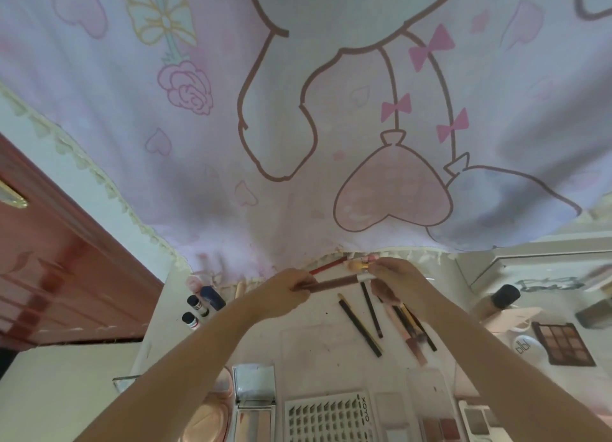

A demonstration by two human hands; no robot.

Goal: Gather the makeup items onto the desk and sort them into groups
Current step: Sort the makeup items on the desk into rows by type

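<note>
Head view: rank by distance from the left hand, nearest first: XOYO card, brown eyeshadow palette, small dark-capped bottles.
From the left hand:
1. Small dark-capped bottles, to its left, at the desk's edge.
2. XOYO card, below it, on the near side.
3. Brown eyeshadow palette, far right.

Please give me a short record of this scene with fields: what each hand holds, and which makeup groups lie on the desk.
left hand: grips one end of a reddish tube
right hand: holds the tube's other end
pencils and brushes: lying together, right of centre
eyeshadow palette: far right
small dark-capped bottles: left edge
desk: pale, stained
</note>
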